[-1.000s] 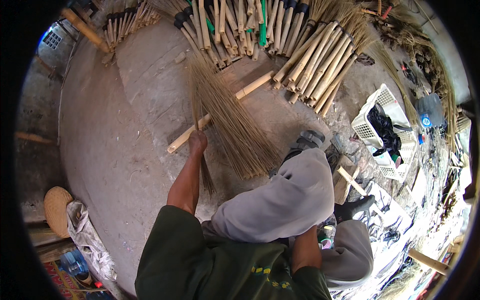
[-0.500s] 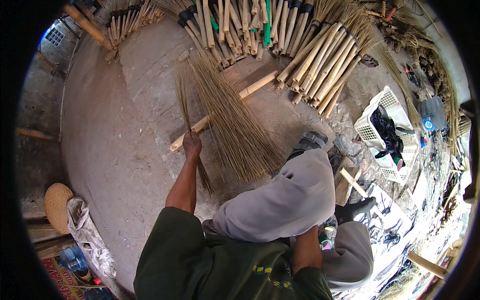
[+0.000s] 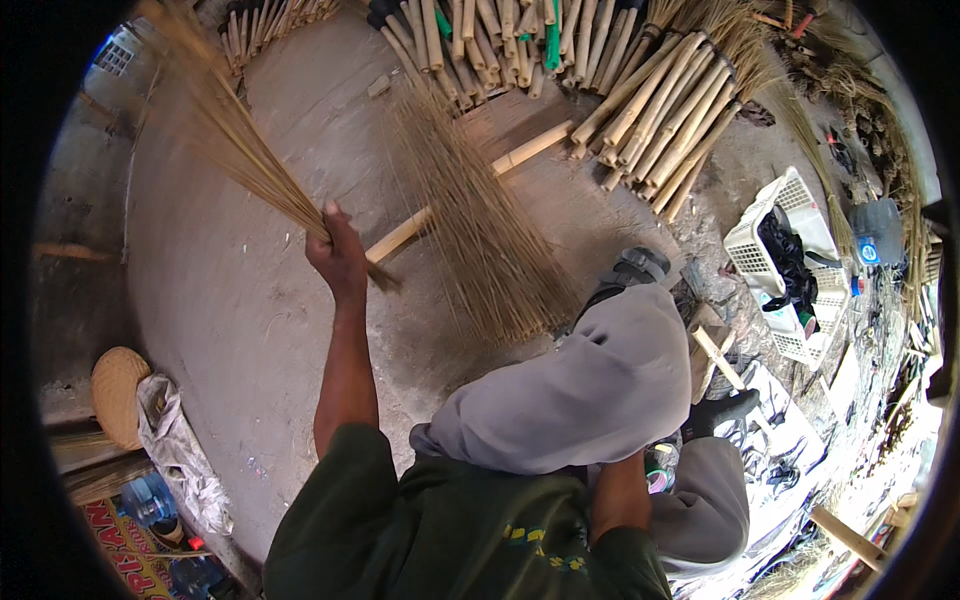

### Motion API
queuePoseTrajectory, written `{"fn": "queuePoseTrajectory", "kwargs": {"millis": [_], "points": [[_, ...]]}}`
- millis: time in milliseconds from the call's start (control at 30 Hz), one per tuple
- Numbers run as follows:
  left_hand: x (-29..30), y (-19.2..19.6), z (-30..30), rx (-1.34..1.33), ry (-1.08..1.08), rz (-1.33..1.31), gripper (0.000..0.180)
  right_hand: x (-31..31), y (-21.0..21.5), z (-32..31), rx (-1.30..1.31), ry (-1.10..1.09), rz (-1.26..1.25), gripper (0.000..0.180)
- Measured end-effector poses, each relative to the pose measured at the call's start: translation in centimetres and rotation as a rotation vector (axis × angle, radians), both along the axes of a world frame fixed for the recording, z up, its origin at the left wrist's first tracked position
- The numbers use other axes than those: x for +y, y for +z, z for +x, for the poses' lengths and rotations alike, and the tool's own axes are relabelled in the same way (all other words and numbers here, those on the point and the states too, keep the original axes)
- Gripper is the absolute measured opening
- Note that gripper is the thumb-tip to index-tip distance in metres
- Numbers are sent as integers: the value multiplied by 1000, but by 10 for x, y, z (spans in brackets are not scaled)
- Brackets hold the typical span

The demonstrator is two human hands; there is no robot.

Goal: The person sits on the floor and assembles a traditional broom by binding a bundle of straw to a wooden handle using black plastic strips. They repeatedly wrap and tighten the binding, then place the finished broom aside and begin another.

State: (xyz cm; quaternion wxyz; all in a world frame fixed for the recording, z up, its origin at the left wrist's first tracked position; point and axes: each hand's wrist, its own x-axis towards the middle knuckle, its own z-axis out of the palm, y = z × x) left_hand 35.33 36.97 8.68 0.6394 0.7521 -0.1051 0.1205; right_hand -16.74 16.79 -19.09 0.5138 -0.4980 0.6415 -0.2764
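Note:
My left hand [image 3: 340, 255] is closed around a bundle of thin brown stalks [image 3: 265, 165], raised to the left above the floor. The far end of the bundle is blurred by motion. Just right of this hand, a wider fan of loose stalks [image 3: 485, 225] lies on the floor, spread across a bamboo pole [image 3: 530, 148]. The pole's near end shows beside my wrist. My right forearm [image 3: 620, 490] passes beneath my bent, grey-trousered leg [image 3: 570, 380], which hides my right hand.
Several bamboo-handled brooms [image 3: 660, 110] are piled at the back. On the right, a white plastic basket [image 3: 745, 245] holds black material, near a clear plastic jug [image 3: 877, 230]. A wooden stick [image 3: 718, 360] lies by my dark-covered foot. A woven hat [image 3: 117, 395] and a pale sack [image 3: 180, 450] lie left.
My left hand has moved left and slightly up, swinging its stalk bundle away from the fan to point toward the upper left. The fan stays on the pole.

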Motion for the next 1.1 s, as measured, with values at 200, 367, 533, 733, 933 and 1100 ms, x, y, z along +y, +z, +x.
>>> {"fn": "queuePoseTrajectory", "kwargs": {"millis": [200, 367, 533, 733, 933, 1100], "points": [[-12, -31, -4, 83, -126, -41, 35, -3, -2, 0, 14, 6, -26, 27], [-7, -66, 15, 205, -44, 34, 34, -10, -15, -8, 36, 23, -63, 27], [-14, -89, 14, 36, -155, 137, 41, -20, -8, 0, 86, 145, -256, 27], [-54, -34, 6, 211, -271, 49, 45, -52, 145, 45, -261, -262, -138, 22], [-200, 63, -65, 406, -662, -471, 44, -115, 307, 138, -383, 340, -385, 54], [-283, 96, -142, 669, -1361, -674, 39, -138, 344, 189, 149, 722, -609, 69]]}}
